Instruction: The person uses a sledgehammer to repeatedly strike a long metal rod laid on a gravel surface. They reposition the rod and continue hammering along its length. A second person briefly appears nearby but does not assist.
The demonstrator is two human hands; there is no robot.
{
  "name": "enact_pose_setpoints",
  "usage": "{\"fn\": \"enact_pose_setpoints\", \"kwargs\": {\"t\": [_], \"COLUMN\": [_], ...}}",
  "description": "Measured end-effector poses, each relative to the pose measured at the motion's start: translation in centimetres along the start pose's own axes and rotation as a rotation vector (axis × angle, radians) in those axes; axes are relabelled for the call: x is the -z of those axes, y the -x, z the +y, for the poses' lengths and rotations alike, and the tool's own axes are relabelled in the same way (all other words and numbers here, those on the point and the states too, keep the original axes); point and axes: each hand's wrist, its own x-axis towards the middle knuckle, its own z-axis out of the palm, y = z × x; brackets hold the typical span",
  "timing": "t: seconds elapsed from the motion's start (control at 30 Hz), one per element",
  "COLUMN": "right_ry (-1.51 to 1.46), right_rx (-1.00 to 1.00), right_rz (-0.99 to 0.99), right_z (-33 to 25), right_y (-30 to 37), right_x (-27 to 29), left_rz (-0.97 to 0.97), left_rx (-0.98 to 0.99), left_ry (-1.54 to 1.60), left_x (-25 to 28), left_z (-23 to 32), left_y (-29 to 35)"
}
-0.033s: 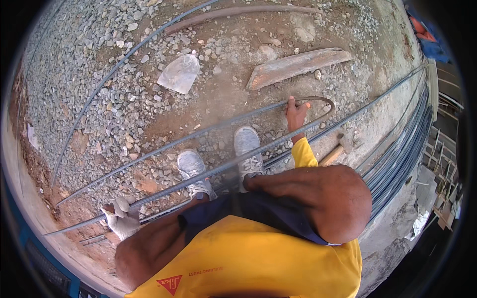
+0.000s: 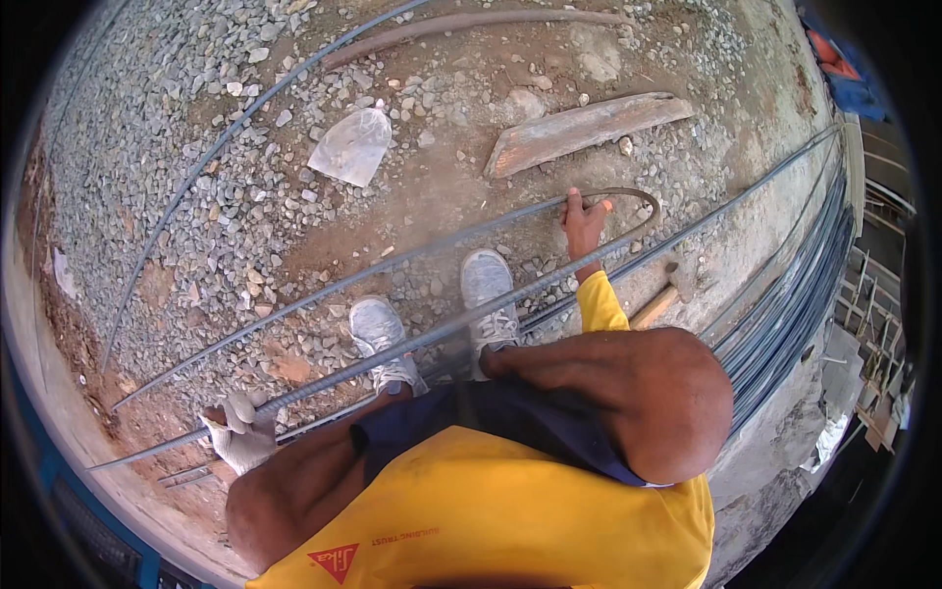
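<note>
A steel rebar (image 2: pixel 442 330) bent back on itself like a long hairpin stretches across in front of me, its curve at the right and both legs running to the lower left. My left hand (image 2: pixel 241 432), in a whitish glove, is closed round the near leg close to its left end. Bare and also closed, my right hand (image 2: pixel 583 228) grips the far leg just left of the curve. A small orange thing (image 2: pixel 606 205) shows at this hand; what it is I cannot make out. The near leg passes above my grey shoes (image 2: pixel 487 280).
Straight bars (image 2: pixel 726 214) slant to the upper right, beside a thick bundle of rebars (image 2: pixel 785 324). A wooden plank (image 2: pixel 589 135), a clear plastic bag (image 2: pixel 355 147) and a brown pole (image 2: pixel 471 24) lie ahead. A long curved rod (image 2: pixel 201 172) crosses the gravel. Near my right knee lies a wooden stick (image 2: pixel 654 307).
</note>
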Motion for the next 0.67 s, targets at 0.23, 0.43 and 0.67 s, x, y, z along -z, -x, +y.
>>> {"fn": "enact_pose_setpoints", "kwargs": {"t": [0.23, 0.43, 0.67], "right_ry": [0.191, -0.096, 0.038], "right_rx": [0.283, -0.082, 0.083], "right_rz": [0.101, 0.097, -0.104], "right_z": [-0.5, -1.3, -2.6], "right_y": [-0.8, 1.3, -4.9], "right_x": [-1.8, -2.5, -3.1], "left_rz": [0.044, 0.245, -0.243], "left_rx": [0.074, -0.05, 0.123], "left_ry": [-0.068, -0.017, 0.067], "left_x": [-2.6, -3.0, 0.7], "left_z": [0.9, -0.4, 2.0], "left_y": [0.5, 1.1, -2.2]}}
